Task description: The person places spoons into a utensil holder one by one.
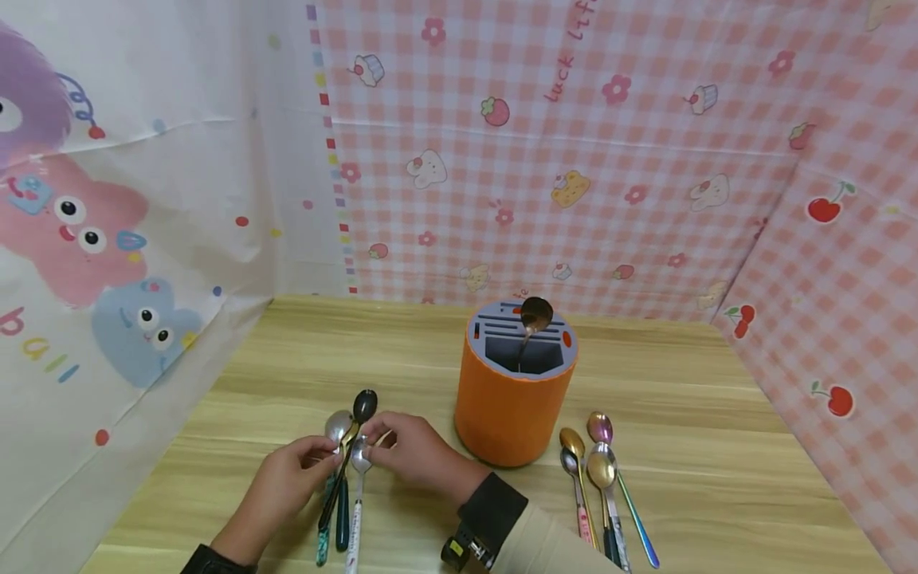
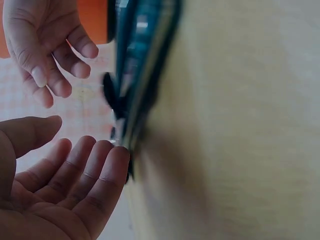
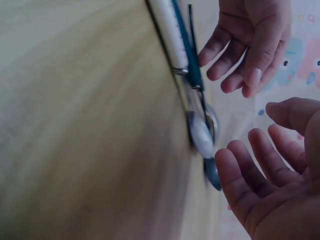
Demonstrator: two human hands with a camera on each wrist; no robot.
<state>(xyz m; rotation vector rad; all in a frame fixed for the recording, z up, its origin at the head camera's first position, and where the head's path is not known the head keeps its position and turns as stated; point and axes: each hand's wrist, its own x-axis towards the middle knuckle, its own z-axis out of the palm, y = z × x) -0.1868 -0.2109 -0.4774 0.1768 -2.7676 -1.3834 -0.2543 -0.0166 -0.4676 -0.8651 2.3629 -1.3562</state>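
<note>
Several spoons lie overlapping at the left of the table. Among them are a black spoon (image 1: pixel 365 405), a round-bowled silver spoon (image 1: pixel 337 425) and a white-handled spoon (image 1: pixel 356 518). A dark green handle (image 1: pixel 343 518) shows too. My left hand (image 1: pixel 287 478) hovers at the left side of this pile, fingers loosely bent and holding nothing. From the other side my right hand (image 1: pixel 419 450) reaches over the white-handled spoon's bowl. Both wrist views show a gap between thumb and fingers on each hand. Whether the fingertips touch the spoons is unclear.
An orange round holder (image 1: pixel 509 410) with a grey slotted top stands centrally, a copper-coloured spoon (image 1: pixel 535 315) upright in it. Right of it lies a second group of several spoons, including a gold spoon (image 1: pixel 601 470) and a rainbow-coloured spoon (image 1: pixel 599 427). Printed cloth walls (image 1: pixel 574 143) enclose the table.
</note>
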